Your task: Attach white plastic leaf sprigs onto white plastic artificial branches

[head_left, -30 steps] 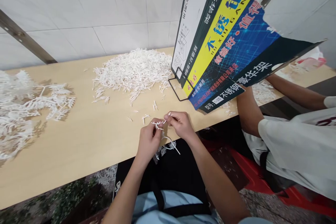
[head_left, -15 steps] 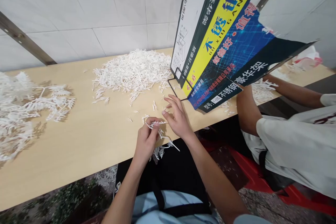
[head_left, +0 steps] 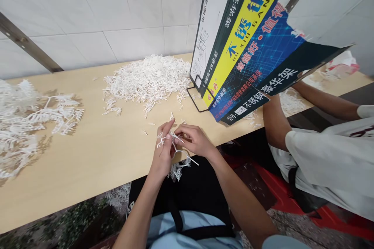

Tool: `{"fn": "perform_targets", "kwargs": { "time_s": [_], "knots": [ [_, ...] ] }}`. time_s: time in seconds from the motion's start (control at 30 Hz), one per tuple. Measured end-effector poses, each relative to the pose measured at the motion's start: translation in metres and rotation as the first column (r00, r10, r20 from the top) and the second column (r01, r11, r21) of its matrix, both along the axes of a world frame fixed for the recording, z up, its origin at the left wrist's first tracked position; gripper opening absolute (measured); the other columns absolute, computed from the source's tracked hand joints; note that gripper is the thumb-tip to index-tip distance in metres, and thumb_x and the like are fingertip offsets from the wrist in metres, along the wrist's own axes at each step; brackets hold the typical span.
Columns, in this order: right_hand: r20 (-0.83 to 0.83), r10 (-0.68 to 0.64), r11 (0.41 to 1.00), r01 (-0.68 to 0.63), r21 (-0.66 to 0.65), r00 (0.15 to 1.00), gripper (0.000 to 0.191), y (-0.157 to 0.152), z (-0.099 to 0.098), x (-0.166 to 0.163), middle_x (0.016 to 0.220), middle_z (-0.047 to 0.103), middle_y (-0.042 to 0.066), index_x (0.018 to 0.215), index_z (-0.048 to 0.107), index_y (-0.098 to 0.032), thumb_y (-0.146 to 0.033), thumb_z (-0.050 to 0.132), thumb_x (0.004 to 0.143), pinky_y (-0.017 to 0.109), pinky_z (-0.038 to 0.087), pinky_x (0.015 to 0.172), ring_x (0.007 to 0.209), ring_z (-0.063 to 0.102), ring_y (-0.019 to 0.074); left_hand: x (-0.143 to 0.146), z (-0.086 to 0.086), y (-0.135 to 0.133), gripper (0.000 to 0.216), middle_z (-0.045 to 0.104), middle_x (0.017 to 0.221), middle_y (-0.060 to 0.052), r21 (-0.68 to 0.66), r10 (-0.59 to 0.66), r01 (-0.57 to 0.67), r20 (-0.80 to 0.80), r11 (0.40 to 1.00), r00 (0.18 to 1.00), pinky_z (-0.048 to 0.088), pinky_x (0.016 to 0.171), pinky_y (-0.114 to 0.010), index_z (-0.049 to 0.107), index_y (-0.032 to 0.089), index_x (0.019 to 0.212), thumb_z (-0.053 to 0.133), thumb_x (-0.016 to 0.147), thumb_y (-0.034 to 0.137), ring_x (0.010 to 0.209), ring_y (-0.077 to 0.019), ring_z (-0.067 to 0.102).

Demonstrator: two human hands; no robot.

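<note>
My left hand [head_left: 164,149] is closed on a thin white branched plastic sprig [head_left: 177,148], pinched between thumb and fingers at the table's front edge. Its bare stem sticks out to the lower right. My right hand [head_left: 195,139] meets it from the right, thumb and fingertips pinched on the sprig's small prongs near my left thumb. More white sprigs [head_left: 179,169] lie on my lap just under the table edge. A few loose white bits lie on the table just beyond my fingers.
A heap of small white pieces [head_left: 152,78] lies by the wall. Larger white branched sprigs [head_left: 20,124] pile up at the left. A printed cardboard sheet [head_left: 242,54] stands in a black wire stand [head_left: 197,101]. Behind it at right sits another person [head_left: 330,155], arms on the table.
My right hand has come left and down from above the table, its spread fingers closing on the sprig. My left hand has turned slightly, its forefinger now pointing up.
</note>
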State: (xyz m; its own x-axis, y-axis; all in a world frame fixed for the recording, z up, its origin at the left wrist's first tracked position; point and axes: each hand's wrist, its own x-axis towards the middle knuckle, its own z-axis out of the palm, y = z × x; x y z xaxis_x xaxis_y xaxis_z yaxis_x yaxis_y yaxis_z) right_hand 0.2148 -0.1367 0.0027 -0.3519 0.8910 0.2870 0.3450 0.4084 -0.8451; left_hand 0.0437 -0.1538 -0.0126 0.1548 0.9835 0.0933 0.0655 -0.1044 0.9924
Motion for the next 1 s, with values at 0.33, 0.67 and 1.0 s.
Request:
{"fn": "perform_targets", "kwargs": {
  "time_s": [0.33,0.67,1.0],
  "knots": [
    [-0.2,-0.174,0.974,0.199,0.11,0.964,0.015,0.002,-0.01,0.002,0.099,0.076,0.008,0.105,0.079,-0.021,-0.027,0.067,0.099,0.03,0.054,0.077,0.089,0.071,0.0202,0.003,0.0,-0.006,0.047,0.06,0.092,-0.003,-0.157,0.08,-0.062,0.113,0.986,0.99,0.042,0.055,-0.025,0.055,0.024,0.137,0.055,0.1,0.052,0.062,-0.0132,0.051],
    [-0.17,-0.227,0.9,0.274,0.339,0.959,0.035,-0.008,-0.013,0.001,0.095,0.062,0.006,0.114,0.083,-0.032,-0.014,0.057,0.1,0.03,0.053,0.069,0.081,0.062,0.0165,0.005,0.01,-0.005,0.032,0.051,0.066,0.003,-0.08,-0.015,0.017,0.018,0.997,1.0,0.035,0.058,-0.025,0.068,0.018,0.092,0.059,0.099,0.049,0.061,-0.0134,0.046],
    [-0.082,-0.035,0.989,0.046,0.139,0.996,0.03,-0.003,0.0,0.004,0.115,0.072,0.009,0.128,0.075,-0.024,-0.03,0.063,0.101,0.036,0.055,0.094,0.108,0.068,0.0241,0.003,0.002,-0.003,0.032,0.056,0.065,0.002,-0.124,0.202,-0.198,0.016,0.972,0.979,0.036,0.055,-0.023,0.073,0.017,0.087,0.071,0.092,0.049,0.059,-0.0121,0.047]
  ]
}}
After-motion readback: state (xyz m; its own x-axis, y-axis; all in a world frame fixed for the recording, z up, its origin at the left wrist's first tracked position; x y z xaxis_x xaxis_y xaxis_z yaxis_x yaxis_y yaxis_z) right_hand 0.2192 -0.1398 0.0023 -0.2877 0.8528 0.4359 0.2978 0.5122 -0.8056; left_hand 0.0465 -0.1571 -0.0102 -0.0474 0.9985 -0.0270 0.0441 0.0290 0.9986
